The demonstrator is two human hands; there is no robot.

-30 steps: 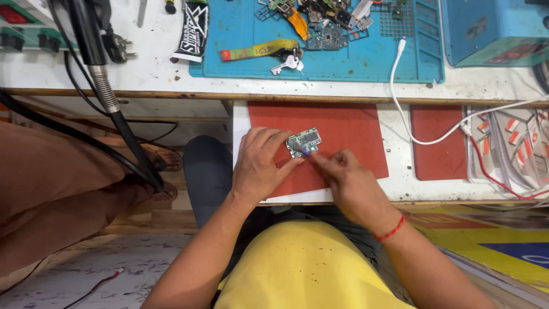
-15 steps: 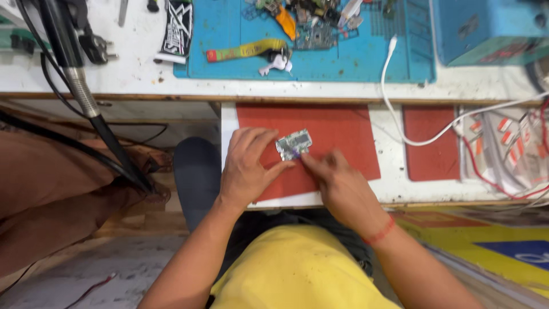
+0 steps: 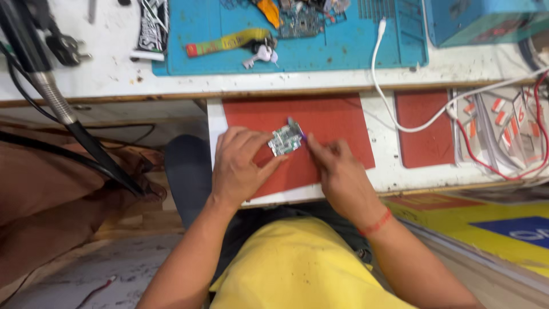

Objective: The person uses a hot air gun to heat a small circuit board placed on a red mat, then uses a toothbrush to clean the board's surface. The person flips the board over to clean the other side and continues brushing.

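Two hands | left hand (image 3: 240, 169) fingers grip circuit board (image 3: 285, 140) | right hand (image 3: 337, 171) fingers pinch tool (image 3: 302, 136) at board's edge

Matt red rubbery mat (image 3: 337, 123); small circuit board (image 3: 285, 140) with shiny metal parts; scuffed white-painted bench (image 3: 103, 80).

Bright even light, soft shadows, slight motion blur, edges bowed.
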